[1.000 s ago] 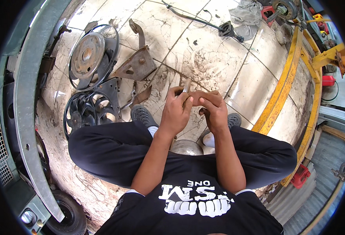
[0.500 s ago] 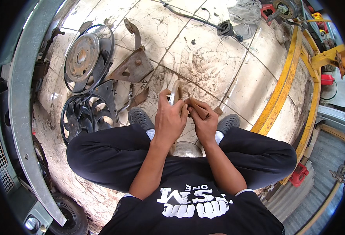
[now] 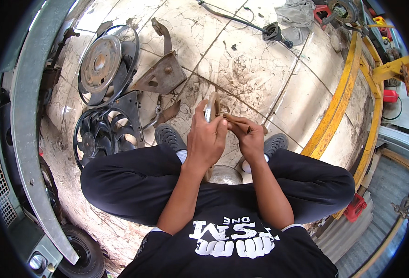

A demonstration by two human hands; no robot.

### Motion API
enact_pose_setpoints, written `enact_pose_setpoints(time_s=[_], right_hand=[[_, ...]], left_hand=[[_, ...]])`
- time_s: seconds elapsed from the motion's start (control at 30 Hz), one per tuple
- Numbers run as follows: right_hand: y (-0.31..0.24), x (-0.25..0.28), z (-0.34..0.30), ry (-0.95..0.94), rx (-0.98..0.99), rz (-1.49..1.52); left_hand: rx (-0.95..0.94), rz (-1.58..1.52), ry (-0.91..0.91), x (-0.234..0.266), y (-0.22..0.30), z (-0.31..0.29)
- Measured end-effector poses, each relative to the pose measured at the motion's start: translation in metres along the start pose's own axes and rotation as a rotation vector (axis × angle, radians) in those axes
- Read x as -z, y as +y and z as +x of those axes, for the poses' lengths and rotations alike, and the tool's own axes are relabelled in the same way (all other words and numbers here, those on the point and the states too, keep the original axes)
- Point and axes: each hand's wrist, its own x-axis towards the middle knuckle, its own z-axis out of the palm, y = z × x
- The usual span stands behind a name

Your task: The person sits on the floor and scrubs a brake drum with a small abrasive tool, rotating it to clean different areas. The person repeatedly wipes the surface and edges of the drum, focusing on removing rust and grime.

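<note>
Between my knees, my left hand (image 3: 206, 143) is wrapped round a round-edged metal part (image 3: 213, 103), held upright and seen nearly edge-on. Its rim is shiny on one side and rusty brown on the other; most of it is hidden behind the hand. My right hand (image 3: 252, 141) pinches a folded brown sheet that looks like sandpaper (image 3: 234, 118), close against the right side of the metal part. The fingertips of both hands nearly meet there. A round, shiny metal object (image 3: 226, 175) sits below my wrists, partly covered by my clothes.
On the tiled floor at left lie a rusty bracket with a pedal arm (image 3: 160, 74), a rusty round plate (image 3: 100, 65) and black fans (image 3: 93, 139). A black-booted lever (image 3: 271, 31) and grey rag (image 3: 295, 18) lie far off. A yellow metal frame (image 3: 336, 99) stands at right.
The right hand has shifted slightly to the right, and the brown sheet is now bunched lower in its fingers. The left hand keeps its hold on the metal part.
</note>
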Motion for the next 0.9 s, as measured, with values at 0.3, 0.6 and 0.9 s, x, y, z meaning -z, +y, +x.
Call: enact_pose_setpoints(time_s=[0.3, 0.6, 0.9], right_hand=[[0.013, 0.004, 0.022, 0.176, -0.076, 0.052], [0.041, -0.016, 0.026, 0.182, -0.105, -0.012], [0.06, -0.022, 0.024, 0.082, -0.111, -0.082]], left_hand=[[0.522, -0.623, 0.029, -0.03, -0.043, 0.0], [0.849, -1.301, 0.055, 0.011, -0.025, 0.006], [0.881, -1.359, -0.082, 0.007, -0.036, -0.002]])
